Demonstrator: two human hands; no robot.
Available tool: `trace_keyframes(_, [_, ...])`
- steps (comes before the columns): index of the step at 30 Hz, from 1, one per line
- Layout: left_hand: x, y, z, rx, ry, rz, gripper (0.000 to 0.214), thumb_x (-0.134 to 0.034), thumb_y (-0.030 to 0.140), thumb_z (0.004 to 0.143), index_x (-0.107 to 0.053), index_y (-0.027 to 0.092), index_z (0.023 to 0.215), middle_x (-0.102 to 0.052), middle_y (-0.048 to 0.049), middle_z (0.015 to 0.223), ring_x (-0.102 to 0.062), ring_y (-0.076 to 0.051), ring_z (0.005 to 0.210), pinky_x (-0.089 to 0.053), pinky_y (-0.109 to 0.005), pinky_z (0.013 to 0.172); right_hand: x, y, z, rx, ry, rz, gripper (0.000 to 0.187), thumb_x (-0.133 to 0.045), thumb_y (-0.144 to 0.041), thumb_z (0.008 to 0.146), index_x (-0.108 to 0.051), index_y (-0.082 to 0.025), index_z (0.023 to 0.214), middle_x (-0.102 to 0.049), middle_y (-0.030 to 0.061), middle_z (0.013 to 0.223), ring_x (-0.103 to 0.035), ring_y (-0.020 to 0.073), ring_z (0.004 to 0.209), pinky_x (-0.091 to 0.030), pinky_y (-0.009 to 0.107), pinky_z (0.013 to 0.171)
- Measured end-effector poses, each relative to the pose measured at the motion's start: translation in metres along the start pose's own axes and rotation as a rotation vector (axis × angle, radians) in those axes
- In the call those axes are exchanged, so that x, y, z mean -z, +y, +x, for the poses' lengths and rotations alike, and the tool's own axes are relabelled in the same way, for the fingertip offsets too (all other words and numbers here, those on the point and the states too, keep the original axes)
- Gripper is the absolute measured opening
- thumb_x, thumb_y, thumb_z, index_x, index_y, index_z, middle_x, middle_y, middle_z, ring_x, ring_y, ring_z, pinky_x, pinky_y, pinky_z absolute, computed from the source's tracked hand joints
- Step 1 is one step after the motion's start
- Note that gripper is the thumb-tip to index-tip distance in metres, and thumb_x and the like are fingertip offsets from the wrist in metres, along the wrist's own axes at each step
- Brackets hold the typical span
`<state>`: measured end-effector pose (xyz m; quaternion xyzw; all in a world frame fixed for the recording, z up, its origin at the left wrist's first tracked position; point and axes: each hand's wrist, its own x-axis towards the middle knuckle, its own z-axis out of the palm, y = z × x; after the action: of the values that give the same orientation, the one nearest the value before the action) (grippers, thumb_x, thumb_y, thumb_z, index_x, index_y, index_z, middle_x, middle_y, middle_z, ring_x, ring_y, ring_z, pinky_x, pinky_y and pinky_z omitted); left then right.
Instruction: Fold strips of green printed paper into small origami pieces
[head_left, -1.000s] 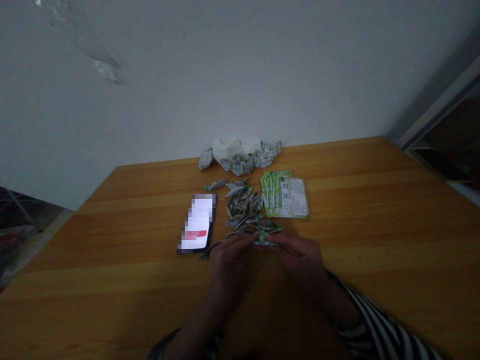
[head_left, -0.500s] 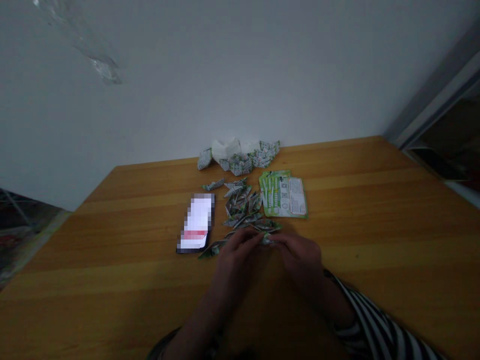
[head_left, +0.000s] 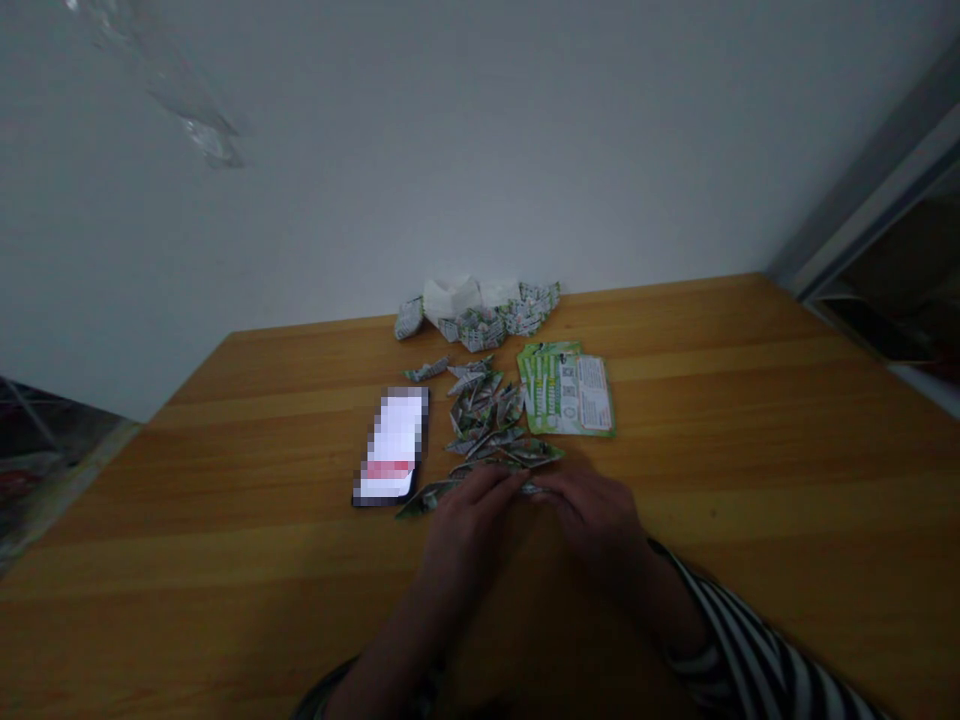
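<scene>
2 hands (head_left: 596, 510) pinch paper (head_left: 533, 489), folded pcs (head_left: 487, 408) ahead, phone (head_left: 396, 440) L, cards (head_left: 561, 392) R.

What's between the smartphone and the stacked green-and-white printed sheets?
Head view: a cluster of folded paper pieces, with a narrow strip of bare wooden tabletop between it and the smartphone.

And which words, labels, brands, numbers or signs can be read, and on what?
None can be read.
Green cards: print and patterned squares, too small.
Folded paper pieces: print too small.
Held paper: nothing legible.
Rear paper shapes: print too small.
Phone: screen pixelated, unreadable.
</scene>
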<state>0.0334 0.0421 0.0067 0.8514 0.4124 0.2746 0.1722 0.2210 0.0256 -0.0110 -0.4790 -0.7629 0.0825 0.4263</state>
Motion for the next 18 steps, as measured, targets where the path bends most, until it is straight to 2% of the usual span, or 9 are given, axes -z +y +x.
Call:
trace_keyframes(3, [0.004,0.006,0.001,0.006,-0.052,0.028,0.035,-0.054,0.008,0.086,-0.063,0.023,0.116,-0.068,-0.0061,0.096,-0.064,-0.019,0.084,-0.048,-0.026,0.072,0.002,-0.001,0.0,0.04,-0.014,-0.02,0.022,-0.049,-0.02,0.094,-0.07,-0.02,0.089,-0.076,0.0059,0.081,-0.07,0.0183,0.074,-0.052,0.028,0.072])
trace_keyframes(9, [0.003,0.015,0.002,0.018,-0.062,-0.026,0.02,-0.049,0.006,0.084,-0.066,0.017,0.083,-0.064,-0.0032,0.071,-0.059,-0.015,0.064,-0.039,-0.023,0.057,0.001,0.0,-0.002,0.119,-0.004,0.008,0.022,-0.045,-0.014,0.091,-0.065,-0.018,0.081,-0.069,0.006,0.071,-0.062,0.0182,0.065,-0.047,0.029,0.062])
trace_keyframes(11, [0.003,0.016,0.004,0.054,-0.057,-0.066,0.02,-0.048,0.007,0.085,-0.065,0.017,0.083,-0.064,-0.003,0.072,-0.06,-0.015,0.065,-0.04,-0.023,0.058,0.0,-0.001,-0.001,0.077,0.006,0.079,0.022,-0.044,-0.015,0.091,-0.063,-0.018,0.081,-0.069,0.0056,0.072,-0.063,0.0175,0.065,-0.047,0.028,0.063])
trace_keyframes(15, [0.005,0.017,0.008,0.134,-0.122,-0.143,0.017,-0.052,0.015,0.088,-0.067,0.02,0.097,-0.07,-0.0041,0.087,-0.064,-0.017,0.079,-0.046,-0.025,0.069,0.001,-0.003,0.002,-0.065,0.015,0.182,0.019,-0.049,-0.021,0.093,-0.062,-0.019,0.078,-0.068,0.0025,0.067,-0.063,0.015,0.061,-0.046,0.024,0.061])
trace_keyframes(18, [0.006,0.017,0.007,0.177,-0.114,-0.158,0.017,-0.056,0.012,0.085,-0.067,0.019,0.094,-0.071,-0.0042,0.087,-0.065,-0.018,0.079,-0.048,-0.027,0.071,0.001,-0.003,0.002,-0.08,-0.013,0.233,0.019,-0.054,-0.028,0.092,-0.062,-0.019,0.077,-0.068,0.0011,0.066,-0.064,0.0144,0.06,-0.046,0.024,0.06])
